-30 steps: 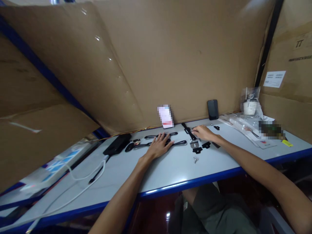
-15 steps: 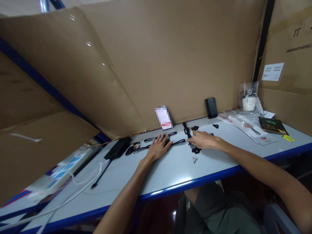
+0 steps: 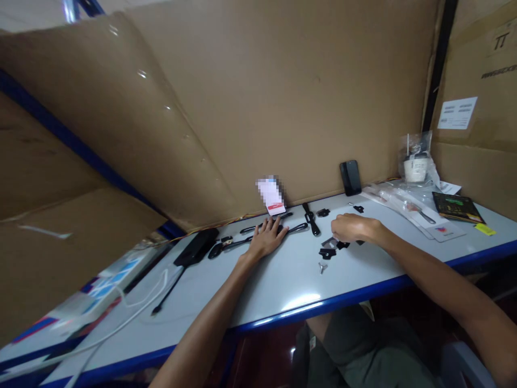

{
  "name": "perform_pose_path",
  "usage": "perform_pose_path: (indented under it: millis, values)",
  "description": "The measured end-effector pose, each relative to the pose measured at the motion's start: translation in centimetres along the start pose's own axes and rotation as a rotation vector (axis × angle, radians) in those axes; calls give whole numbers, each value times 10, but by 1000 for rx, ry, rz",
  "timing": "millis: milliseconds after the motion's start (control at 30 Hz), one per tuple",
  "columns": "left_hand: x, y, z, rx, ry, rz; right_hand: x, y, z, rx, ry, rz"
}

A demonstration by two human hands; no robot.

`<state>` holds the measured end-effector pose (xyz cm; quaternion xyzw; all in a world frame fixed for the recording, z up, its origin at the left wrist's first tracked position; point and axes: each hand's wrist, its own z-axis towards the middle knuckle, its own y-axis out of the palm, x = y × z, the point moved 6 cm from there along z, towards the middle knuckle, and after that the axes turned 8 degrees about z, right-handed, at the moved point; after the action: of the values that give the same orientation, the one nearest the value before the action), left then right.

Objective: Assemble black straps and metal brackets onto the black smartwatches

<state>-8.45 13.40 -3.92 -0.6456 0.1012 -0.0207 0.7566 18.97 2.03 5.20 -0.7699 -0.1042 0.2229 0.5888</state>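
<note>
On the pale table (image 3: 274, 288), your left hand (image 3: 265, 237) lies palm down, fingers spread and loose, across two black-handled tools (image 3: 299, 227) whose ends stick out to both sides of it. Your right hand (image 3: 353, 228) is curled in above the small parts, its fingertips turned away, so you cannot tell whether it grips anything. Between your hands and slightly farther off lies a single black tool (image 3: 312, 222), clear of both. Just beside your right hand, toward you and to its left, sit a grey metal plate (image 3: 329, 243) and a notched black plate (image 3: 327, 254), with a winged silver screw (image 3: 322, 268) nearer to you. Past your right hand, a second black plate (image 3: 323, 213) lies next to the single black tool.
</note>
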Motion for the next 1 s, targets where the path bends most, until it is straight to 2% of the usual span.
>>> perform_pose_path:
  millis: [100, 233, 367, 433, 533, 600, 667, 733, 800, 867, 933, 1000]
  values:
    - [2, -1, 4, 44, -20, -26, 1, -3, 3, 45, -31, 14]
    - [1, -5, 2, 137, -38, -65, -21, 7, 11, 136, -168, 60]
    - [0, -18, -6, 251, -11, -113, -41, 22, 18, 131, -257, 116]
    - [8, -26, -12, 282, 54, -141, -43, 19, 18, 161, -294, 146]
    - [31, -37, -25, 281, 220, -174, -33, -1, 12, 248, -293, 170]
    - [51, -41, -34, 251, 352, -188, -25, -10, 6, 229, -275, 164]
    - [69, -41, -41, 209, 464, -195, -21, -10, -2, 157, -261, 147]
    - [81, -39, -46, 181, 530, -200, -23, 0, -14, 119, -236, 148]
    - [86, -40, -47, 182, 549, -208, -30, 19, -27, 135, -206, 186]
    - [86, -45, -48, 210, 537, -217, -37, 42, -40, 141, -200, 215]
    - [85, -53, -49, 241, 520, -224, -41, 63, -49, 95, -228, 229]
    - [84, -61, -51, 262, 517, -229, -35, 72, -54, 61, -244, 231]
